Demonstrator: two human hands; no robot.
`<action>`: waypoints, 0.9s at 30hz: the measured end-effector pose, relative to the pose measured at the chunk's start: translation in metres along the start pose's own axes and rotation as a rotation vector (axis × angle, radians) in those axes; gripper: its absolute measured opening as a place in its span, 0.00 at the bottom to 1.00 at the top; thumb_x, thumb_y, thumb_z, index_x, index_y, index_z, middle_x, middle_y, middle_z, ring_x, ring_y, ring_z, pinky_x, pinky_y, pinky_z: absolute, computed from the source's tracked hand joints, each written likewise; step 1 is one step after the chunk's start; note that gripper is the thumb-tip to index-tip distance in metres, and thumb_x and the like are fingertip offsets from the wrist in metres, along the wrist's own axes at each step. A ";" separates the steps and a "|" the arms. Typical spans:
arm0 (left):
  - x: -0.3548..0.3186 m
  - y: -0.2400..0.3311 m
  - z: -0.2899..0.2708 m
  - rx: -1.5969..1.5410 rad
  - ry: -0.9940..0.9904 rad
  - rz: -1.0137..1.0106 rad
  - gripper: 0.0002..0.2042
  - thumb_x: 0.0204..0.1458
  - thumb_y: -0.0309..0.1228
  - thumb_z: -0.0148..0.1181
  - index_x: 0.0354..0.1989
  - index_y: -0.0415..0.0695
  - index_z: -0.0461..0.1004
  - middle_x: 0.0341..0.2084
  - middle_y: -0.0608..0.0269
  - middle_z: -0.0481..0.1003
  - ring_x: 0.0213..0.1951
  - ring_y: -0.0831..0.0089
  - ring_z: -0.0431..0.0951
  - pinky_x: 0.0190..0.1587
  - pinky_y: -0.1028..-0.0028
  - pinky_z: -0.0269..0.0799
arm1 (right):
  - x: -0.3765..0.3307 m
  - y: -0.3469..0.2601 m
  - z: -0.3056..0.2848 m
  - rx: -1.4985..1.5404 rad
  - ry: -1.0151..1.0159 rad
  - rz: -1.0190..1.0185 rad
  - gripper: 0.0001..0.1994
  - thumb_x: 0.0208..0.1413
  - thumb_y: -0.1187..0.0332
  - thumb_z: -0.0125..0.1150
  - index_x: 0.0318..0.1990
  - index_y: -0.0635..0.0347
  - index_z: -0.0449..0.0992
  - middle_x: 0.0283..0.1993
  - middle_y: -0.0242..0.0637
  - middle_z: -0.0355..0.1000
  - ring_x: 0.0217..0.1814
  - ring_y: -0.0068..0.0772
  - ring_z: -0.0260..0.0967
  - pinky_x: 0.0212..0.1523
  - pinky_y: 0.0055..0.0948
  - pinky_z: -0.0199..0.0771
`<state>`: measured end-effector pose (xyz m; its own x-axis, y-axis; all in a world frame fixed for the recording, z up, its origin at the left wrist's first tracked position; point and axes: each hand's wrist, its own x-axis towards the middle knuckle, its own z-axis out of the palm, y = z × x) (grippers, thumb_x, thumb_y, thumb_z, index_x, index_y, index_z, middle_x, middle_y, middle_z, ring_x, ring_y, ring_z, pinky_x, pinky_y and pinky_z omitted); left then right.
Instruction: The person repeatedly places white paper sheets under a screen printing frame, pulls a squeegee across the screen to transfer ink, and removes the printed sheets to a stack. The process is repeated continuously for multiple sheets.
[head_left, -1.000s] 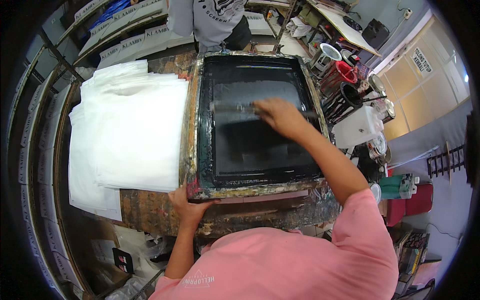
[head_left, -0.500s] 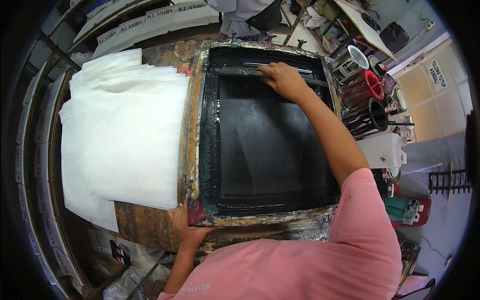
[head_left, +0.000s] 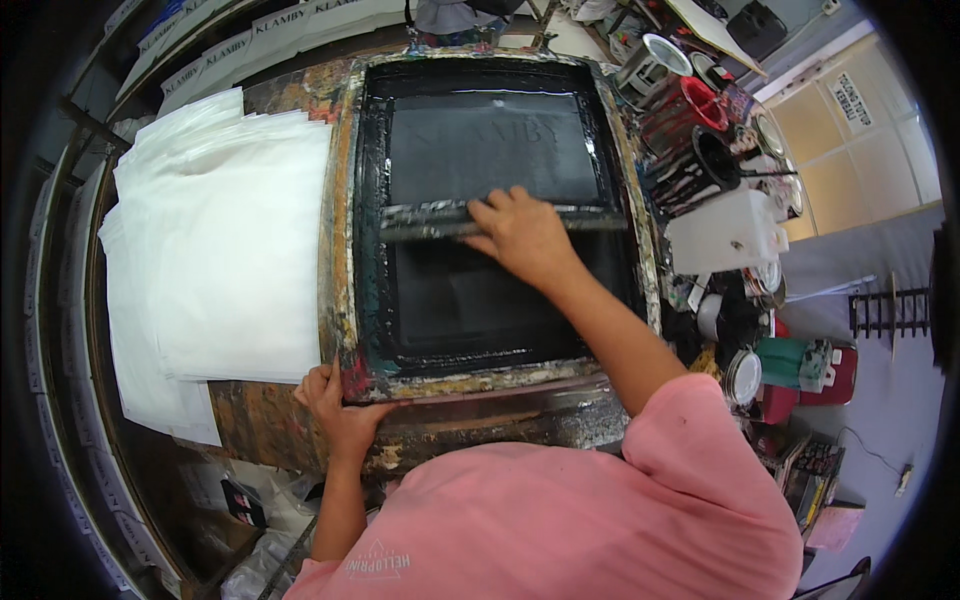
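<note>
A large screen-printing frame (head_left: 345,230) with a black inked mesh lies flat on a paint-stained table. My right hand (head_left: 522,233) grips a long squeegee (head_left: 430,218) that lies across the mesh about halfway down. Above the squeegee the mesh looks greyer and wiped, below it is glossy black. My left hand (head_left: 335,400) holds the frame's near left corner, fingers on its stained edge.
A stack of white sheets (head_left: 215,260) lies left of the frame. Ink cans and tubs, one red (head_left: 690,110) and one black (head_left: 712,160), plus a white container (head_left: 725,230), crowd the right side. Another person stands beyond the table's far edge (head_left: 450,15).
My right hand has drawn the squeegee from the far end of the mesh toward me to about the middle. My left hand stayed on the near left corner.
</note>
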<state>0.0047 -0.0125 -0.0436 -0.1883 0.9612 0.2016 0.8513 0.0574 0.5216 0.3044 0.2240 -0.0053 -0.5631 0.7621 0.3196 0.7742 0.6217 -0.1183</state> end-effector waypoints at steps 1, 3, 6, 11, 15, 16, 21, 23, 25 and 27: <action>0.000 0.001 -0.001 -0.001 0.000 0.001 0.42 0.21 0.47 0.91 0.47 0.36 0.78 0.46 0.56 0.72 0.52 0.53 0.68 0.58 0.56 0.59 | -0.017 -0.012 -0.004 0.014 -0.011 0.013 0.22 0.53 0.54 0.76 0.51 0.54 0.81 0.41 0.36 0.75 0.45 0.45 0.76 0.41 0.42 0.82; 0.001 0.004 -0.001 -0.056 -0.006 -0.045 0.40 0.22 0.41 0.91 0.48 0.37 0.79 0.47 0.57 0.72 0.54 0.54 0.68 0.59 0.56 0.60 | -0.050 -0.035 -0.012 0.039 -0.021 0.023 0.23 0.51 0.56 0.77 0.51 0.56 0.81 0.41 0.37 0.75 0.45 0.44 0.75 0.41 0.42 0.82; 0.001 0.006 0.000 -0.106 0.013 -0.081 0.38 0.23 0.39 0.90 0.47 0.38 0.80 0.47 0.58 0.72 0.53 0.55 0.68 0.60 0.57 0.61 | -0.098 -0.072 -0.030 0.103 0.007 0.040 0.24 0.50 0.57 0.78 0.51 0.58 0.81 0.42 0.38 0.75 0.45 0.46 0.76 0.41 0.44 0.82; -0.001 0.004 0.001 -0.072 0.014 -0.048 0.39 0.24 0.48 0.90 0.47 0.38 0.82 0.45 0.61 0.72 0.52 0.58 0.68 0.60 0.58 0.58 | -0.114 -0.103 -0.067 0.139 -0.247 0.095 0.22 0.52 0.56 0.77 0.49 0.58 0.79 0.41 0.42 0.74 0.46 0.48 0.77 0.41 0.45 0.82; -0.001 0.001 0.003 -0.024 0.110 0.010 0.42 0.26 0.52 0.90 0.50 0.39 0.82 0.45 0.60 0.74 0.52 0.56 0.70 0.60 0.58 0.59 | -0.099 -0.097 -0.091 0.092 -0.188 0.077 0.22 0.58 0.53 0.72 0.49 0.60 0.75 0.44 0.45 0.73 0.47 0.49 0.75 0.43 0.45 0.82; -0.001 0.001 0.003 -0.006 0.134 0.026 0.42 0.26 0.51 0.91 0.51 0.39 0.82 0.45 0.59 0.75 0.51 0.55 0.72 0.60 0.57 0.60 | -0.099 -0.099 -0.096 0.086 -0.192 0.055 0.22 0.58 0.53 0.72 0.49 0.60 0.75 0.44 0.44 0.73 0.48 0.48 0.74 0.46 0.45 0.81; 0.011 0.024 -0.003 -0.830 0.209 -0.067 0.47 0.32 0.37 0.92 0.65 0.36 0.74 0.54 0.57 0.79 0.51 0.61 0.80 0.58 0.61 0.75 | -0.115 -0.134 -0.124 -0.133 0.007 0.098 0.22 0.56 0.52 0.73 0.50 0.56 0.78 0.45 0.38 0.73 0.54 0.42 0.71 0.65 0.60 0.66; 0.022 0.040 -0.012 -1.035 0.259 -0.042 0.49 0.38 0.28 0.90 0.72 0.32 0.67 0.58 0.57 0.78 0.56 0.69 0.79 0.60 0.69 0.77 | -0.104 -0.139 -0.138 -0.178 0.177 0.117 0.23 0.51 0.48 0.74 0.47 0.53 0.79 0.42 0.35 0.71 0.50 0.40 0.70 0.64 0.66 0.58; 0.039 0.052 -0.024 -1.028 0.313 0.012 0.45 0.46 0.31 0.85 0.72 0.32 0.66 0.59 0.55 0.77 0.55 0.67 0.80 0.61 0.66 0.77 | -0.081 -0.130 -0.156 -0.171 0.274 0.095 0.22 0.48 0.48 0.73 0.42 0.53 0.77 0.39 0.34 0.69 0.47 0.41 0.69 0.60 0.60 0.58; 0.065 0.055 -0.032 -1.096 0.441 0.172 0.41 0.55 0.36 0.79 0.74 0.34 0.64 0.59 0.53 0.76 0.56 0.65 0.80 0.61 0.64 0.77 | -0.051 -0.118 -0.174 -0.168 0.403 0.062 0.21 0.46 0.47 0.72 0.38 0.52 0.75 0.36 0.34 0.67 0.42 0.41 0.68 0.54 0.54 0.58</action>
<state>0.0237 0.0447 0.0246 -0.4471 0.7458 0.4939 0.0505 -0.5303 0.8463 0.2920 0.0798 0.1564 -0.3820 0.6446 0.6622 0.8582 0.5133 -0.0046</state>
